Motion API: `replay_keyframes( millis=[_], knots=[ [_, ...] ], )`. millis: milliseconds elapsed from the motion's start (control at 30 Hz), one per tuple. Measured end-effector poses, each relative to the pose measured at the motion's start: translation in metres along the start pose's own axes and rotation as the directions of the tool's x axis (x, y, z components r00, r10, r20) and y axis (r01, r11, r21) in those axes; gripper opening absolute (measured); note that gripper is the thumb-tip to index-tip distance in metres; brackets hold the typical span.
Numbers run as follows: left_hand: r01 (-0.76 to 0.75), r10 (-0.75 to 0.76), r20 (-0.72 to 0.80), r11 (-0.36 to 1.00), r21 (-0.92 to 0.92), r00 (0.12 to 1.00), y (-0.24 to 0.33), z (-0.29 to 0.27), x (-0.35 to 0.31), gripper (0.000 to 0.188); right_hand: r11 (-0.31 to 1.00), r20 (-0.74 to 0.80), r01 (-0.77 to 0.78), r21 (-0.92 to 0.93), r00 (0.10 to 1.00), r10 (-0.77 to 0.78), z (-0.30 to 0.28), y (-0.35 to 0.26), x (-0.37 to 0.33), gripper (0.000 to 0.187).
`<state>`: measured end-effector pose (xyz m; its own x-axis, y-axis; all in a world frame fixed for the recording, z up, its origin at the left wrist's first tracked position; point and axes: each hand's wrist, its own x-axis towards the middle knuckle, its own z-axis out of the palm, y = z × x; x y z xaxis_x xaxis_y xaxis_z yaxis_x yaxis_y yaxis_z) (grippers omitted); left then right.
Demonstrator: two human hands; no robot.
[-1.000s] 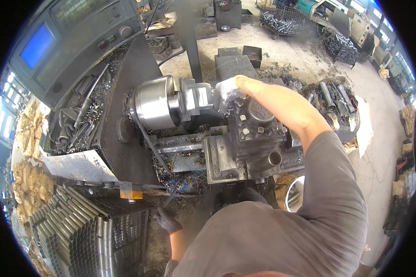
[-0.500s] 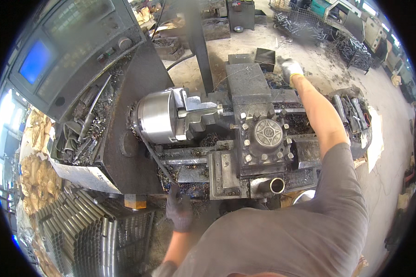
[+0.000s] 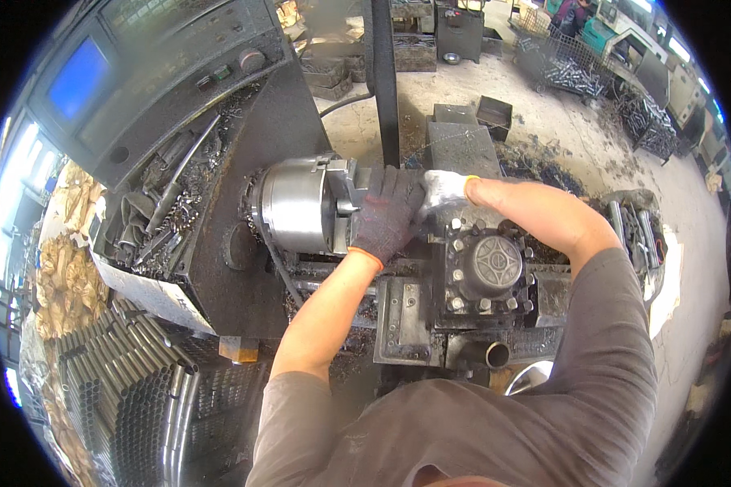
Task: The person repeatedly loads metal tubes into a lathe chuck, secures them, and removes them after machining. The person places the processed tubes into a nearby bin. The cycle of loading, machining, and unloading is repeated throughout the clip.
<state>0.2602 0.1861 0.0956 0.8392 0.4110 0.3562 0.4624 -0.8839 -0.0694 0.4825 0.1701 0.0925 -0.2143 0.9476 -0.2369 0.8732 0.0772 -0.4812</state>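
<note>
My left hand (image 3: 388, 213), in a dark glove with an orange cuff, is beside the jaws of a shiny lathe chuck (image 3: 294, 207). Its fingers reach over the place in front of the jaws and look closed, but what lies under them is hidden. Pressed close against its right side is my right hand (image 3: 444, 191) in a white glove, fingers bunched, their tips covered by the left hand. A small bit of bright metal shows between the jaws and the left glove. Below and right of the hands sits the dark tool post (image 3: 492, 264), ringed with bolts.
A long dark bar (image 3: 278, 260) slants down beside the chuck. The control cabinet (image 3: 179, 89) stands left, with a chip-filled tray. Stacked metal tubes (image 3: 130, 390) lie lower left. A short tube (image 3: 495, 354) rests by the carriage. A person (image 3: 573, 16) is far back right.
My left hand has left the lower end of the dark bar and risen to the chuck jaws. My right hand has come in from the far right to meet it. The view has shifted.
</note>
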Motion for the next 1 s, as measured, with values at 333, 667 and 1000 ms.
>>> replay_keyframes(
  millis=[333, 667, 1000],
  knots=[
    [0.036, -0.038, -0.067, 0.999, -0.021, 0.997, -0.004, 0.013, -0.004, 0.073, 0.962, 0.25, -0.219, 0.16, 0.952, 0.175, -0.022, -0.029, -0.011, 0.034],
    [-0.073, 0.085, -0.049, 0.974, 0.215, 0.995, -0.005, 0.016, -0.004, 0.059, 0.906, -0.851, -0.381, 0.186, 0.398, 0.343, 0.045, 0.018, -0.351, 0.048],
    [-0.14, 0.188, -0.168, 0.955, 0.26, 0.968, 0.004, 0.015, -0.001, 0.067, -0.306, 0.13, -0.591, 0.746, -0.321, 0.938, 0.358, -0.011, -0.53, 0.028]
  ],
)
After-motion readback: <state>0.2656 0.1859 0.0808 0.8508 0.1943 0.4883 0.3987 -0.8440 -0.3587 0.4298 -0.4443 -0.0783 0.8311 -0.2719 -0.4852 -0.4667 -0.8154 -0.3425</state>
